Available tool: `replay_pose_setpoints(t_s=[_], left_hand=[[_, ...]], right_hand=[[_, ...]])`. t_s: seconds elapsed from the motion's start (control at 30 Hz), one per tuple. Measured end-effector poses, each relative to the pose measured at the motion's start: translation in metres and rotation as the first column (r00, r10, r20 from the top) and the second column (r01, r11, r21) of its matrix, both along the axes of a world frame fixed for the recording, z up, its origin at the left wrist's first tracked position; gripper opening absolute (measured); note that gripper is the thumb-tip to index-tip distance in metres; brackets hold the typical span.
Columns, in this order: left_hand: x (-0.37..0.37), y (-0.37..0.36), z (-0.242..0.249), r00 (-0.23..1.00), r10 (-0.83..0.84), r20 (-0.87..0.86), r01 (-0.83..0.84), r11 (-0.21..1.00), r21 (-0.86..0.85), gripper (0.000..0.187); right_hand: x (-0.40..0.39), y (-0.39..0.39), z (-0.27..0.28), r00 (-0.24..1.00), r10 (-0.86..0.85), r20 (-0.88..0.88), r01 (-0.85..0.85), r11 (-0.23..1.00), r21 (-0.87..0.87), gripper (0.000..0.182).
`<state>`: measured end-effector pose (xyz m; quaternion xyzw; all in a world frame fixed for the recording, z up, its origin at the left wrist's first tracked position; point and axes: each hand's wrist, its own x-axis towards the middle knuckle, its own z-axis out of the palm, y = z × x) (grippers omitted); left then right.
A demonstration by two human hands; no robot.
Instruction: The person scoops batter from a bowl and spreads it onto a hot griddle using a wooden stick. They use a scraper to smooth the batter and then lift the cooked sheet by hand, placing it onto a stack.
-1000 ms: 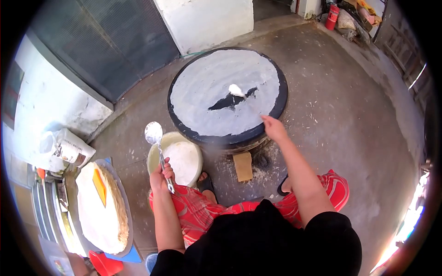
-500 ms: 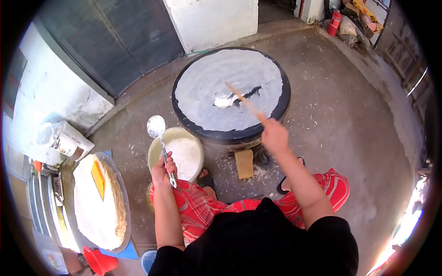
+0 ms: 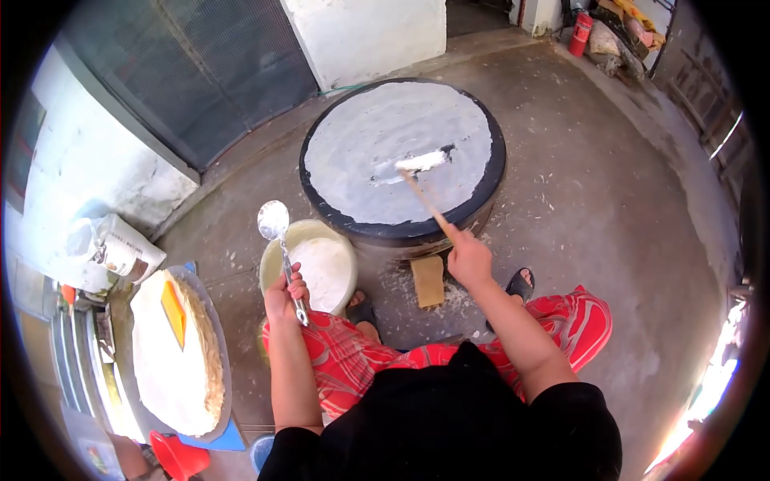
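My left hand (image 3: pixel 286 297) is closed round the handle of a metal ladle (image 3: pixel 285 260), held upright with its bowl coated in white batter. Just beyond it stands a pale tub (image 3: pixel 350 276) of white batter (image 3: pixel 322 272). My right hand (image 3: pixel 470 260) grips a wooden spreader stick (image 3: pixel 429 207) slanting over the round black griddle (image 3: pixel 497 164). A thin greyish-white layer of batter (image 3: pixel 385 120) covers most of the griddle. At the stick's far end lies a thicker white streak of batter (image 3: pixel 425 161), beside a small bare dark patch.
To the left, a stack of thin round sheets (image 3: pixel 172 377) carries an orange-yellow scraper (image 3: pixel 173 314). Near it are a red container (image 3: pixel 180 457) and a white bucket (image 3: pixel 128 248). A tan block (image 3: pixel 428 282) sits below the griddle. A fire extinguisher (image 3: pixel 581 34) stands at the back right.
My right hand has drawn back slightly, bringing the stick's tip nearer to me. The thick batter has spread rightward over much of the dark gap. My left hand stays nearly still.
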<state>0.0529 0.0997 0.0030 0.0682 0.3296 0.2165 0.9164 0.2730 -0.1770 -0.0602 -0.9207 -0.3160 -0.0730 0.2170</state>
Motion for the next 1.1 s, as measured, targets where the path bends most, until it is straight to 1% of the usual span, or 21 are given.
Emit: replay_pose_setpoints(t_s=[0.03,0.07,0.13,0.2,0.27,0.3,0.33,0.37,0.4,0.43,0.5,0.53,0.6,0.63,0.7,0.73,0.8,0.83,0.9,1.03,1.1], left_hand=[[0.000,0.000,0.002,1.000,-0.002,-0.005,0.002,1.000,0.004,0.025],[0.001,-0.002,0.003,1.000,-0.005,0.006,0.005,1.000,-0.012,0.025],[0.001,-0.002,0.002,1.000,-0.011,0.014,0.011,1.000,-0.029,0.025],[0.001,-0.002,0.002,1.000,-0.011,-0.015,0.011,1.000,-0.012,0.025],[0.001,0.000,-0.001,1.000,-0.018,0.003,0.018,1.000,-0.016,0.026],[-0.001,0.001,-0.002,1.000,-0.012,0.011,0.012,1.000,-0.020,0.026],[-0.002,0.002,-0.001,1.000,-0.010,0.012,0.011,1.000,-0.020,0.026],[-0.001,0.002,-0.001,1.000,-0.010,0.009,0.010,1.000,-0.011,0.026],[-0.001,0.001,-0.001,1.000,-0.009,0.003,0.009,1.000,-0.002,0.026],[-0.001,0.001,-0.001,1.000,-0.008,0.000,0.008,1.000,-0.002,0.026],[0.001,-0.001,0.001,1.000,-0.014,-0.011,0.014,1.000,-0.021,0.026],[0.001,-0.001,0.002,1.000,-0.020,-0.013,0.019,1.000,-0.018,0.026],[0.001,0.001,0.001,0.999,-0.042,-0.014,0.042,0.999,-0.035,0.027],[0.001,0.000,0.002,0.999,-0.044,-0.015,0.043,0.998,-0.034,0.027],[0.000,-0.001,0.003,0.997,-0.068,-0.018,0.068,0.998,-0.009,0.028],[0.000,-0.003,0.005,0.998,-0.068,-0.014,0.068,0.998,-0.010,0.028],[0.001,-0.009,0.012,0.994,-0.098,-0.053,0.102,0.991,0.082,0.030],[0.002,-0.012,0.013,0.994,-0.099,-0.053,0.103,0.991,0.082,0.030],[0.003,-0.022,0.016,0.983,-0.163,-0.086,0.177,0.965,0.194,0.031],[0.013,-0.050,0.025,0.963,-0.224,-0.152,0.260,0.920,0.293,0.032],[0.017,-0.061,0.027,0.945,-0.292,-0.147,0.324,0.893,0.312,0.031]], right_hand=[[0.002,-0.001,-0.009,0.998,0.042,0.041,-0.039,0.997,-0.069,0.052],[0.010,-0.006,-0.012,0.999,0.041,0.035,-0.038,0.997,-0.065,0.052],[0.041,-0.017,-0.012,0.976,-0.111,0.186,0.143,0.975,-0.170,0.054],[0.053,-0.025,0.001,0.968,-0.151,0.198,0.192,0.959,-0.207,0.054],[0.058,-0.028,0.013,0.944,-0.318,-0.092,0.312,0.947,-0.069,0.045],[0.060,-0.030,-0.010,0.920,-0.199,-0.339,0.265,0.950,0.162,0.036],[0.059,-0.030,-0.016,0.920,-0.198,-0.337,0.264,0.951,0.163,0.036],[0.060,-0.030,-0.021,0.829,-0.079,-0.554,0.312,0.888,0.339,0.035],[0.062,-0.031,-0.026,0.696,0.087,-0.712,0.393,0.785,0.480,0.034],[0.074,-0.037,-0.029,0.694,0.088,-0.715,0.394,0.785,0.479,0.034],[0.107,-0.051,-0.030,0.875,-0.109,-0.472,0.318,0.864,0.390,0.036],[0.114,-0.051,-0.024,0.873,-0.113,-0.474,0.324,0.861,0.392,0.036],[0.119,-0.055,-0.006,0.736,-0.169,-0.656,0.399,0.890,0.219,0.035],[0.113,-0.055,-0.001,0.735,-0.169,-0.657,0.401,0.889,0.219,0.035],[0.098,-0.053,0.005,0.774,-0.070,-0.629,0.211,0.966,0.151,0.032],[0.099,-0.058,0.000,0.776,-0.071,-0.626,0.210,0.966,0.151,0.032],[0.109,-0.070,-0.023,0.727,0.129,-0.674,0.156,0.925,0.345,0.031],[0.114,-0.073,-0.037,0.727,0.128,-0.674,0.157,0.925,0.345,0.031],[0.118,-0.076,-0.061,0.842,-0.200,-0.501,0.404,0.849,0.341,0.029],[0.056,-0.037,-0.021,0.826,-0.130,-0.548,0.305,0.921,0.241,0.027],[0.045,-0.032,-0.016,0.935,-0.064,-0.349,0.131,0.977,0.171,0.028]])
